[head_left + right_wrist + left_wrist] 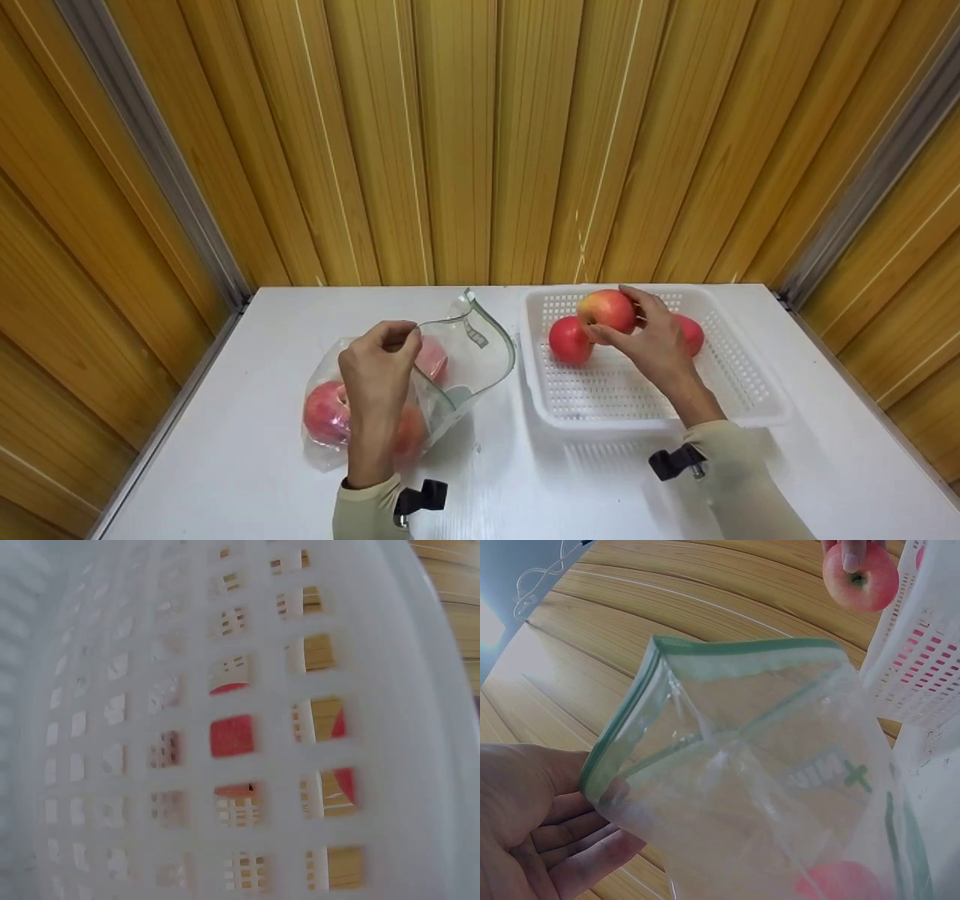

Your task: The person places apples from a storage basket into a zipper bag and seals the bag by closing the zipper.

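Observation:
My left hand pinches the green-edged rim of a clear zip bag, whose mouth gapes toward the right. Several red apples lie in the bag; one apple shows at its left side. In my right hand is a red-yellow apple, gripped between thumb and fingers above the white basket. The left wrist view shows this held apple beside the basket's wall. Two more red apples, a left one and a right one partly behind my hand, sit in the basket.
Bag and basket stand side by side on a white table. Yellow wood-patterned panels rise behind the table and on both sides. The basket's slotted wall fills most of the right wrist view.

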`<state>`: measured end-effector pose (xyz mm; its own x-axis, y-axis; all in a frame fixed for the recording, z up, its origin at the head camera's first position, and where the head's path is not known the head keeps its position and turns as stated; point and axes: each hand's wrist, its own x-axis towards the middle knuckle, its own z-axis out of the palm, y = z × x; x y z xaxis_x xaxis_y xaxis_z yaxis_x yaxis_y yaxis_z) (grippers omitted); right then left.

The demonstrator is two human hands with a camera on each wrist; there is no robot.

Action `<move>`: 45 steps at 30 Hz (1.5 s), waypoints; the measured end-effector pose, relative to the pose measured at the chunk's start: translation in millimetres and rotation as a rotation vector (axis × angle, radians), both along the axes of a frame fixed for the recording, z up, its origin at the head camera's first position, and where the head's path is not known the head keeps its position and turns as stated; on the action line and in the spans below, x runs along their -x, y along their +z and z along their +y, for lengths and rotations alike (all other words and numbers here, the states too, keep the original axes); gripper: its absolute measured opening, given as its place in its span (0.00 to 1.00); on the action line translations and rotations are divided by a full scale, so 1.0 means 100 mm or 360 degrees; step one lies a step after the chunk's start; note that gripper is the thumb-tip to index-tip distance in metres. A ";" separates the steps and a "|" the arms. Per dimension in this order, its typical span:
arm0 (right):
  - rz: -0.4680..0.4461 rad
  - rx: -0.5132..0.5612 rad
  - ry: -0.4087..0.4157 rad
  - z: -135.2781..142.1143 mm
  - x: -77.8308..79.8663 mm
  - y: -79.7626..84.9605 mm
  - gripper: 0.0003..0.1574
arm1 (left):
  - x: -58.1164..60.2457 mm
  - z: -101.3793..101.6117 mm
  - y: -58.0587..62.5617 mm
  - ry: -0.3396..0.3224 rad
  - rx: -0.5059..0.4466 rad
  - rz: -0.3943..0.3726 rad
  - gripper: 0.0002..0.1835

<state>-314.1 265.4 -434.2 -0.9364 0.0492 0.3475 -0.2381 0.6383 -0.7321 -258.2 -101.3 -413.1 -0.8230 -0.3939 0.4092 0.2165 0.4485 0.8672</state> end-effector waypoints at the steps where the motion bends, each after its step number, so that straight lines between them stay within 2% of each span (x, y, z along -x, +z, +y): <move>1: 0.0018 0.0016 0.0008 -0.02 -0.01 0.01 0.58 | 0.00 0.00 0.00 0.0002 0.0000 0.0000 0.05; 9: 0.0217 0.0179 0.0094 -0.24 -0.07 0.05 0.53 | -0.01 -0.01 -0.01 0.0012 -0.0003 0.0010 0.05; 15: 0.0295 0.0229 0.0145 -0.35 -0.10 0.05 0.51 | -0.02 0.00 0.01 0.0016 -0.0011 -0.0038 0.07; 23: 0.0337 0.0231 0.0179 -0.49 -0.15 0.02 0.50 | -0.02 0.00 0.03 -0.0007 -0.0035 -0.0058 0.07; 32: 0.0375 0.0339 0.0269 -0.71 -0.20 -0.05 0.47 | -0.01 0.00 0.04 -0.0017 -0.0067 -0.0101 0.07; 39: 0.0375 0.0421 0.0308 -0.90 -0.26 -0.07 0.48 | 0.00 0.00 0.01 0.0007 0.0011 0.0018 0.04; 45: 0.0372 0.0428 0.0360 -1.06 -0.32 -0.05 0.48 | 0.00 0.00 0.01 0.0001 0.0034 0.0048 0.04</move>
<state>-281.7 159.5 -438.7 -0.8315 -0.0308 0.5546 -0.5298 0.3442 -0.7751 -258.4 -101.6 -412.0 -0.8097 -0.3857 0.4422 0.2422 0.4668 0.8506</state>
